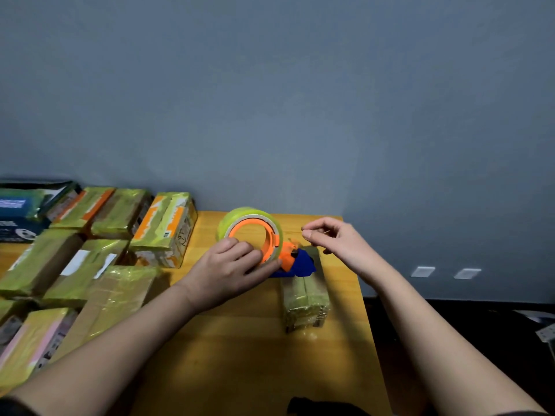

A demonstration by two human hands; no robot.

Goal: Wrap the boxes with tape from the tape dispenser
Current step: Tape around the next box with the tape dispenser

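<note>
A tape dispenser (pixel 271 235) with an orange hub, a yellowish clear tape roll and a blue cutter end stands on the wooden table (pixel 240 349). My left hand (pixel 231 265) grips its lower left rim, fingers inside the orange ring. A small tape-wrapped box (pixel 304 301) lies on the table with the dispenser's blue end over its far end. My right hand (pixel 333 238) hovers to the right of the roll, thumb and forefinger pinched together, apparently on the end of the clear tape, which is barely visible.
Several tape-wrapped boxes (pixel 90 265) crowd the left side of the table, with a dark blue box (pixel 21 211) at the far left. A grey wall stands behind. The table's right edge (pixel 372 325) drops to a dark floor. A black object (pixel 318 406) lies at the near edge.
</note>
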